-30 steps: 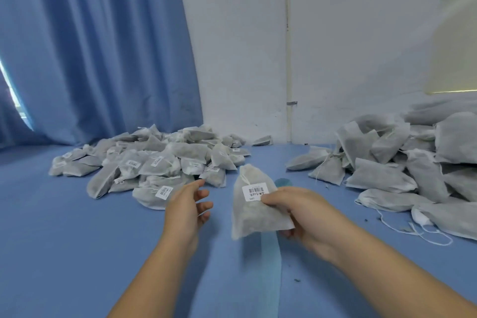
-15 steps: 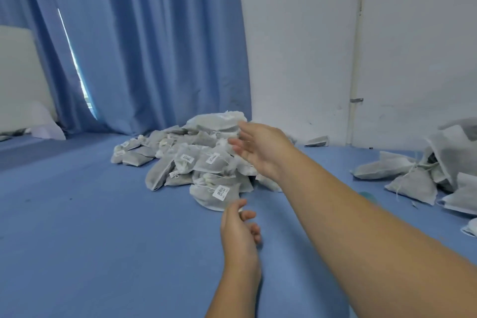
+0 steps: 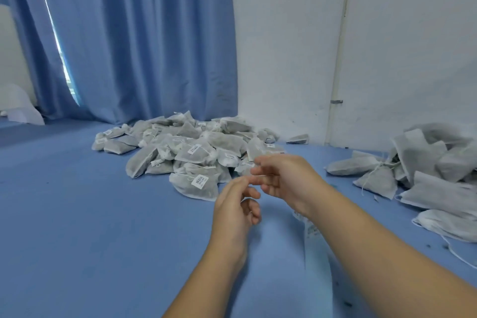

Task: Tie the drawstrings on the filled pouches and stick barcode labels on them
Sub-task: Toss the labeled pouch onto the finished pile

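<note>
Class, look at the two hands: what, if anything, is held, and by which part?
Nothing plainly. The left hand and right hand hover close together; whether their fingers pinch something small cannot be told.

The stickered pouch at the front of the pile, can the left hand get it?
Probably yes: the pouch lies at the near edge of the pile, just beyond the left hand, with nothing between.

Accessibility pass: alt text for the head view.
A person's left hand and right hand are close together above a blue surface, neither visibly holding anything. Beyond them lies a pile of labelled pouches; a second pile, no labels visible, sits at right. A blue curtain and white wall stand behind.
</note>
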`<state>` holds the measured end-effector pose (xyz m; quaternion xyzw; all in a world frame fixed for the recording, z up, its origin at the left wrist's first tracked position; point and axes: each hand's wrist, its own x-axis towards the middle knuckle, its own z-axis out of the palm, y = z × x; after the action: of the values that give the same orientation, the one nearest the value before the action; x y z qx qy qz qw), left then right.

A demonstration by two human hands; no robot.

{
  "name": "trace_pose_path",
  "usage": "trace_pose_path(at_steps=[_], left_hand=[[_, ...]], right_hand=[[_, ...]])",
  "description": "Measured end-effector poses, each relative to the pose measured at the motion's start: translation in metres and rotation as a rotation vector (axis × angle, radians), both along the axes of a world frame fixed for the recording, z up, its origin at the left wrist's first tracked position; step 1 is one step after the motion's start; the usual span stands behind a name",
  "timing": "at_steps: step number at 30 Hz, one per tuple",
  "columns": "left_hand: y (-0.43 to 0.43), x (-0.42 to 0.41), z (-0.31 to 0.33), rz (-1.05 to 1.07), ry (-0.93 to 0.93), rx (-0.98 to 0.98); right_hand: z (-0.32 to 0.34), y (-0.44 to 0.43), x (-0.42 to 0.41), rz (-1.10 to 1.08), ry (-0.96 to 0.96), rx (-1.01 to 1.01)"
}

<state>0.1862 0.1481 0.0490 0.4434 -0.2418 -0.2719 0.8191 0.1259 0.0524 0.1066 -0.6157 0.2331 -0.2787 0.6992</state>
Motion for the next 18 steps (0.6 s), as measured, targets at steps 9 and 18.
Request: trace_pose_path(at_steps=[9, 18], left_hand=[[-0.021, -0.080, 0.025, -0.177, -0.148, 0.111], [-0.084, -0.188, 0.016, -0.355, -0.229, 0.288]], right_hand=[[-0.035, -0.004, -0.138, -0.260, -0.130, 0.084], [-0.072, -0.036, -0.275, -0.561, -0.018, 0.087]])
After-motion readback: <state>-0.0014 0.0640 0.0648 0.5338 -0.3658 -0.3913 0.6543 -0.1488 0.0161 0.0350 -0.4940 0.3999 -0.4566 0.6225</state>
